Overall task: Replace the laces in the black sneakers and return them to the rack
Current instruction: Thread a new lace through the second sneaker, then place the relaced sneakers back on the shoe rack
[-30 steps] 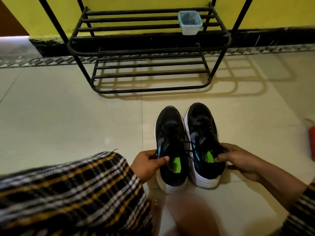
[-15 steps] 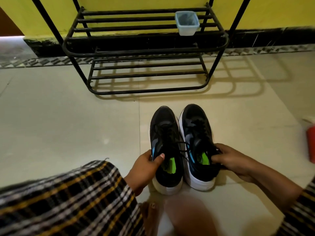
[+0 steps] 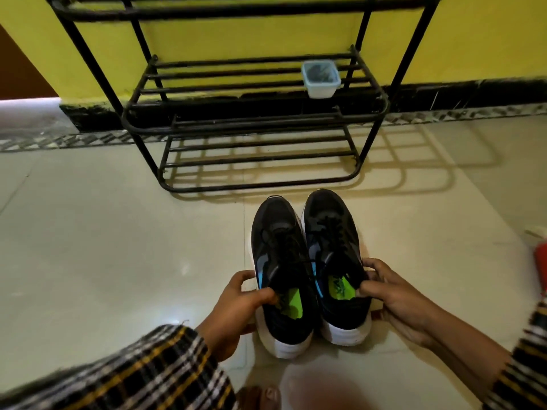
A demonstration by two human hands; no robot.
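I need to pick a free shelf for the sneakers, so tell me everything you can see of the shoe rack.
The shoe rack is a black frame of metal-looking tubes with slatted shelves and rounded front corners. It stands upright on the pale tiled floor against the yellow wall, just beyond the sneakers' toes. Two low shelves show fully; only the front rail of a higher one shows. A small clear container sits on the middle shelf, right side. Neither hand touches it.

Black sneakers (image 3: 307,270) in matt woven cloth with smooth white rubbery soles and bright green insoles of a soft, dull finish. Rack (image 3: 254,119) of thin black-painted metal tubing, slightly scuffed; small container (image 3: 321,79) on it of translucent, pale plastic. Floor (image 3: 103,247) of glossy, smooth pale tile throwing back light; sleeve (image 3: 133,374) of coarse checked woven cloth.
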